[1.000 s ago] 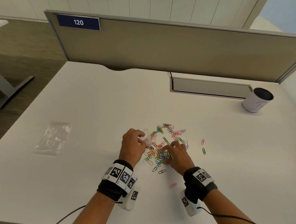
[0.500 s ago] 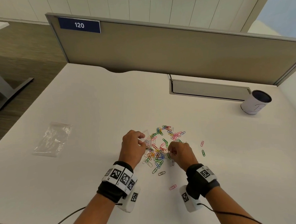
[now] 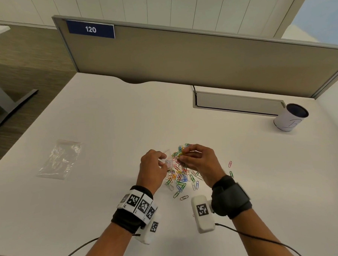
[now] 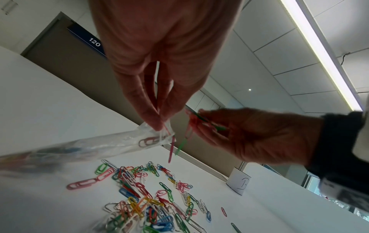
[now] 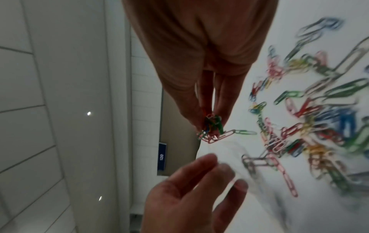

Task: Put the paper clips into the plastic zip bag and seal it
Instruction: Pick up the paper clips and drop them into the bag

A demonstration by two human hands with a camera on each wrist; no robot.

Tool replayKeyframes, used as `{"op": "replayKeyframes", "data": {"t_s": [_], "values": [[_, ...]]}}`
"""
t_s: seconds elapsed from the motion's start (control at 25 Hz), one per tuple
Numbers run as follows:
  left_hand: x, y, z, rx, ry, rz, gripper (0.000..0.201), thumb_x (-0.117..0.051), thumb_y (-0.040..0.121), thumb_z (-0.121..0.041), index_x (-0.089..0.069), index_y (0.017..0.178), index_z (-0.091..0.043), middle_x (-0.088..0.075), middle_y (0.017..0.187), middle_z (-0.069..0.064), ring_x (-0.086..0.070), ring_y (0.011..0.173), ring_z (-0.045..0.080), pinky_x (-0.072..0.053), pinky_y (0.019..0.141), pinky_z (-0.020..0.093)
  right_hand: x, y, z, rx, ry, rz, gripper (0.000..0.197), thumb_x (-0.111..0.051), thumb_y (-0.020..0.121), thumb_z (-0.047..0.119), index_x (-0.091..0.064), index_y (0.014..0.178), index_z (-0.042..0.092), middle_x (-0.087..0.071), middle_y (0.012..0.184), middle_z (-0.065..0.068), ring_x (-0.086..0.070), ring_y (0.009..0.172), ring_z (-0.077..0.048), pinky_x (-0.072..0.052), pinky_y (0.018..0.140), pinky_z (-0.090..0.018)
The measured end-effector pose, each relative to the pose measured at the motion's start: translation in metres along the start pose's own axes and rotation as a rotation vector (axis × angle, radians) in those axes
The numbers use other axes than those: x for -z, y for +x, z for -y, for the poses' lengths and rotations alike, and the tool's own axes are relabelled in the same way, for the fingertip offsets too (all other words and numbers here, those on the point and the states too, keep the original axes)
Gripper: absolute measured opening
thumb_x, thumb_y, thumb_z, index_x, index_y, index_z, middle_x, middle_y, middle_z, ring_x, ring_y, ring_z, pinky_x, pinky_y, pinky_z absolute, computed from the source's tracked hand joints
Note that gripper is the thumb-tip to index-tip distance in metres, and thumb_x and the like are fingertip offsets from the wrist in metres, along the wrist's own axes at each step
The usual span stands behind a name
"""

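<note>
Coloured paper clips (image 3: pixel 179 176) lie scattered in a pile on the white desk (image 3: pixel 105 115). My left hand (image 3: pixel 153 165) pinches the mouth of a small clear zip bag (image 4: pixel 95 145) with several clips inside; the bag slopes down from my fingertips. My right hand (image 3: pixel 197 158) is raised just right of the bag mouth and pinches a bunch of clips (image 5: pixel 211 127); in the left wrist view the held clips (image 4: pixel 191 126) dangle beside the opening. The bag is barely visible in the head view.
A second clear plastic bag (image 3: pixel 61 158) lies flat at the desk's left. A white cup (image 3: pixel 290 119) stands at the back right near a cable tray (image 3: pixel 237 102). A grey divider panel (image 3: pixel 199 59) closes the far edge. Two stray clips (image 3: pixel 230 168) lie right of the pile.
My right hand gathered clips from the pile, closed on them and lifted them up toward the bag mouth. The left hand stayed in place holding the bag.
</note>
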State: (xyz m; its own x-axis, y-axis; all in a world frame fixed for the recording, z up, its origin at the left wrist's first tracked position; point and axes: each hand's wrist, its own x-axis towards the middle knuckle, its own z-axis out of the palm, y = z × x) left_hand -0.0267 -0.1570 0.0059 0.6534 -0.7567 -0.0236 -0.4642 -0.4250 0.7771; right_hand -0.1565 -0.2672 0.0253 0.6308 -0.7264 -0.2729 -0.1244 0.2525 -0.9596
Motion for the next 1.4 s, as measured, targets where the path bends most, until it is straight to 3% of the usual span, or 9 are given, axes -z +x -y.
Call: {"op": "replayKeyframes", "data": {"t_s": [0.2,0.6,0.8,0.88,1.0,1.08,1.2,1.28,1.4], "values": [[0.002,-0.002,-0.007,-0.008,-0.011,0.002,0.025,-0.067,0.083,0.000,-0.067,0.107,-0.005,-0.065,0.108,0.010,-0.063,0.078,0.012,-0.053,0.073,0.021,-0.030,0.013,0.002,0.044,-0.366,-0.002,0.016,-0.075,0.077,0.003,-0.065,0.089,-0.001,-0.071,0.087,-0.022,-0.071,0.080,-0.034,-0.061,0.075,-0.043],[0.005,-0.006,-0.007,-0.007,-0.048,0.020,0.029,-0.068,0.082,0.000,-0.066,0.111,-0.003,-0.065,0.112,0.012,-0.063,0.081,0.013,-0.053,0.075,0.021,-0.043,0.018,0.001,0.062,-0.657,-0.064,0.006,-0.064,0.084,0.006,-0.063,0.089,0.002,-0.071,0.086,-0.019,-0.069,0.078,-0.031,-0.060,0.076,-0.042],[0.005,-0.006,-0.007,0.010,-0.049,0.026,0.031,-0.071,0.081,0.000,-0.065,0.111,-0.003,-0.064,0.113,0.012,-0.067,0.087,0.019,-0.055,0.078,0.024,-0.042,0.014,0.010,-0.147,-0.279,0.080,0.014,-0.052,0.090,0.001,-0.050,0.102,0.009,-0.064,0.107,-0.029,-0.064,0.090,-0.028,-0.053,0.091,-0.047],[0.006,-0.006,-0.008,0.021,-0.046,0.017,0.032,-0.071,0.081,-0.001,-0.065,0.112,-0.003,-0.064,0.114,0.012,-0.067,0.087,0.019,-0.057,0.078,0.025,-0.038,0.012,0.014,-0.051,-0.271,0.045,0.014,-0.048,0.089,-0.002,-0.051,0.099,0.008,-0.066,0.106,-0.023,-0.066,0.093,-0.027,-0.054,0.088,-0.042],[0.008,-0.004,-0.006,0.009,-0.045,-0.001,0.031,-0.071,0.081,-0.003,-0.065,0.111,-0.004,-0.064,0.111,0.011,-0.064,0.080,0.013,-0.052,0.069,0.017,-0.028,0.012,0.005,0.124,-0.495,-0.133,0.013,-0.051,0.087,0.000,-0.055,0.098,0.006,-0.067,0.100,-0.009,-0.065,0.093,-0.024,-0.054,0.083,-0.036],[0.009,-0.003,-0.005,-0.002,-0.047,-0.006,0.030,-0.071,0.081,-0.002,-0.066,0.110,-0.004,-0.065,0.110,0.011,-0.062,0.078,0.011,-0.046,0.064,0.011,-0.022,0.010,-0.008,-0.003,-0.596,-0.081,0.020,-0.051,0.089,0.006,-0.052,0.109,0.007,-0.062,0.109,-0.007,-0.060,0.099,-0.024,-0.050,0.086,-0.034],[0.008,-0.003,-0.005,-0.013,-0.047,0.002,0.028,-0.070,0.081,-0.002,-0.067,0.109,-0.004,-0.065,0.109,0.011,-0.062,0.077,0.011,-0.043,0.061,0.006,-0.019,0.005,-0.024,-0.297,-0.339,0.129,0.029,-0.051,0.092,0.007,-0.047,0.121,0.006,-0.057,0.122,-0.016,-0.057,0.104,-0.023,-0.049,0.093,-0.037],[0.008,-0.004,-0.005,-0.016,-0.038,0.010,0.028,-0.070,0.081,-0.003,-0.067,0.109,-0.005,-0.064,0.109,0.010,-0.062,0.077,0.010,-0.042,0.060,0.005,-0.020,0.002,-0.026,-0.334,-0.146,0.157,0.031,-0.055,0.090,0.001,-0.049,0.120,0.004,-0.062,0.116,-0.018,-0.063,0.096,-0.023,-0.053,0.089,-0.036],[0.009,-0.005,-0.005,-0.016,-0.037,0.014,0.028,-0.070,0.081,-0.003,-0.067,0.109,-0.005,-0.064,0.110,0.010,-0.062,0.078,0.011,-0.046,0.065,0.011,-0.019,0.001,-0.022,-0.264,0.030,0.099,0.028,-0.062,0.085,-0.006,-0.055,0.112,-0.002,-0.067,0.099,-0.025,-0.069,0.082,-0.028,-0.060,0.076,-0.031]]}}
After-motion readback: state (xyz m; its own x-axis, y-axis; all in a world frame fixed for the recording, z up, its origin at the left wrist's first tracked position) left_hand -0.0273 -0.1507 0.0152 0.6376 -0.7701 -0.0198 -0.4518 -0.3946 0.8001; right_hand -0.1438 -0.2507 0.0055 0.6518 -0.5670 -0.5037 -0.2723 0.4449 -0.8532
